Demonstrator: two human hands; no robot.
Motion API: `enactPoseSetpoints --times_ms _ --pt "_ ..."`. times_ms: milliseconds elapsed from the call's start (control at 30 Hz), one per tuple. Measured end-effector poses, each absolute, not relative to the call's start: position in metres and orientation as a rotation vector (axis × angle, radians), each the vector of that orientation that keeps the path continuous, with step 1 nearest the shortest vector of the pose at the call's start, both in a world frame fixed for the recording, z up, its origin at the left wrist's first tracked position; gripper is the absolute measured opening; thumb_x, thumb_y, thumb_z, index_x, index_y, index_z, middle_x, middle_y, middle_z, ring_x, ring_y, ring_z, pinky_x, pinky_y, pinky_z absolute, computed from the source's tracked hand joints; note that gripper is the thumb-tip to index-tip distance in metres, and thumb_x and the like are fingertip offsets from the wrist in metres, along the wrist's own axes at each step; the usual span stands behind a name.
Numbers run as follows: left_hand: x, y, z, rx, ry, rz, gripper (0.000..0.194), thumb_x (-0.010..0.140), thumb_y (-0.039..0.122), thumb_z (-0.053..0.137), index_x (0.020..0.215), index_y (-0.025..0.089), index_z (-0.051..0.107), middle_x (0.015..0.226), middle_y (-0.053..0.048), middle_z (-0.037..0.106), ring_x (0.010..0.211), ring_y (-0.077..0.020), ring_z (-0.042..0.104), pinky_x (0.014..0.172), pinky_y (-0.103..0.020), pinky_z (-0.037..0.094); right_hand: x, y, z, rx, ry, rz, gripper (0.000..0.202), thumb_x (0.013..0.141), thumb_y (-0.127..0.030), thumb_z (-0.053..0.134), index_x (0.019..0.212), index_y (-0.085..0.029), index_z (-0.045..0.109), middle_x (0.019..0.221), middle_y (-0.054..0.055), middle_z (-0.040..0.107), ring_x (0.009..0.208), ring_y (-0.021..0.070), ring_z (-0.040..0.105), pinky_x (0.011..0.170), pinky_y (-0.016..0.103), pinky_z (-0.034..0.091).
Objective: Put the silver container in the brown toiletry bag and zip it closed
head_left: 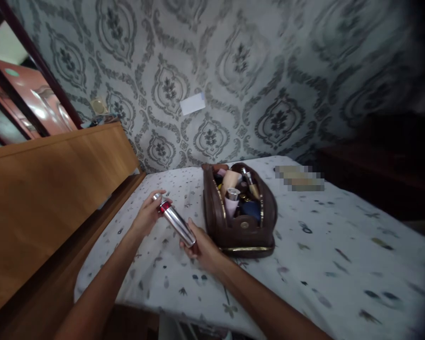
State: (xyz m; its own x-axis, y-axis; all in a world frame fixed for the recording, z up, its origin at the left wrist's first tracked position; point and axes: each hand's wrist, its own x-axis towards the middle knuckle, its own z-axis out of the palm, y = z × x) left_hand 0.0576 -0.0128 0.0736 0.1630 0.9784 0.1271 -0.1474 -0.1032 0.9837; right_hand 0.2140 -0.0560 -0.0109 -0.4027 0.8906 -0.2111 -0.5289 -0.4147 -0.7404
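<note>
While the left hand (150,215) pinches one end of a silver cylinder (179,224) in the head view, the right hand (202,246) grips its other end, thumb along the side. The cylinder slants between them, its upper end toward the left, with a red band near the left fingers and a dark red part (mostly covered) by the right palm. Both hands are closed on it, over a white printed cloth (326,264) and to the left of a brown bag (216,231). The bag stands upright on the cloth, close beside the right hand, its gold-toothed zip wide apart. Inside sit a pale tube with a silver cap (232,203), a beige item (231,179), a slim silver-topped bottle (248,179) and something dark blue (250,209). Farther right on the cloth lies a pixelated, yellowish object (299,178), too obscured to name. A wooden panel (56,184) runs along the left, and a white card (193,104) shows against the patterned wall (212,61) behind.
</note>
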Motion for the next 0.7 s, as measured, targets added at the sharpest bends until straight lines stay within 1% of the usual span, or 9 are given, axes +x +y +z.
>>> enactPoseSetpoints --times_ms 67,133,300,533,600,700 --pt "0.059 -0.014 0.081 1.336 0.993 1.222 0.049 0.073 0.048 0.078 0.109 0.02 0.059 0.088 -0.006 0.072 0.081 -0.0205 0.068 0.072 -0.031 0.052 0.215 -0.055 -0.01 -0.8 -0.656 1.981 0.046 0.099 -0.058 0.042 0.084 -0.017 0.057 0.049 -0.002 0.058 0.032 0.0058 0.041 0.032 0.015 0.02" --pt "0.061 -0.015 0.089 1.421 1.038 1.232 0.051 0.074 0.05 0.077 0.112 0.021 0.059 0.091 -0.006 0.072 0.085 -0.02 0.067 0.074 -0.03 0.053 0.217 -0.053 -0.01 -0.732 -0.613 2.04 0.049 0.102 -0.054 0.034 0.084 -0.016 0.058 0.05 -0.001 0.059 0.032 0.0053 0.041 0.033 0.015 0.02" --pt "0.072 -0.015 0.112 1.606 1.099 1.237 0.056 0.072 0.054 0.077 0.113 0.02 0.06 0.092 -0.007 0.072 0.083 -0.0209 0.066 0.072 -0.03 0.054 0.221 -0.05 -0.014 -0.551 -0.508 2.167 0.058 0.099 -0.062 0.037 0.082 -0.013 0.063 0.054 0.001 0.06 0.035 0.0046 0.042 0.035 0.014 0.02" --pt "0.089 -0.014 0.137 1.703 1.101 1.203 0.051 0.073 0.053 0.077 0.109 0.019 0.063 0.089 -0.006 0.072 0.078 -0.0201 0.066 0.069 -0.029 0.054 0.224 -0.046 -0.014 -0.395 -0.422 2.304 0.067 0.1 -0.063 0.027 0.083 -0.011 0.066 0.053 0.003 0.059 0.037 0.0063 0.043 0.037 0.014 0.021" --pt "0.095 -0.012 0.144 1.698 1.079 1.216 0.05 0.073 0.052 0.077 0.108 0.02 0.064 0.088 -0.006 0.072 0.078 -0.0196 0.066 0.068 -0.028 0.054 0.224 -0.047 -0.011 -0.385 -0.407 2.279 0.061 0.1 -0.058 0.03 0.084 -0.012 0.067 0.053 0.003 0.059 0.037 0.0066 0.042 0.038 0.014 0.022" --pt "0.105 -0.011 0.156 1.643 1.008 1.257 0.048 0.071 0.051 0.079 0.106 0.021 0.065 0.086 -0.004 0.071 0.076 -0.0182 0.066 0.067 -0.027 0.054 0.226 -0.05 -0.008 -0.403 -0.443 2.213 0.042 0.097 -0.04 0.041 0.083 -0.012 0.068 0.052 0.002 0.059 0.036 0.0063 0.041 0.038 0.015 0.019"
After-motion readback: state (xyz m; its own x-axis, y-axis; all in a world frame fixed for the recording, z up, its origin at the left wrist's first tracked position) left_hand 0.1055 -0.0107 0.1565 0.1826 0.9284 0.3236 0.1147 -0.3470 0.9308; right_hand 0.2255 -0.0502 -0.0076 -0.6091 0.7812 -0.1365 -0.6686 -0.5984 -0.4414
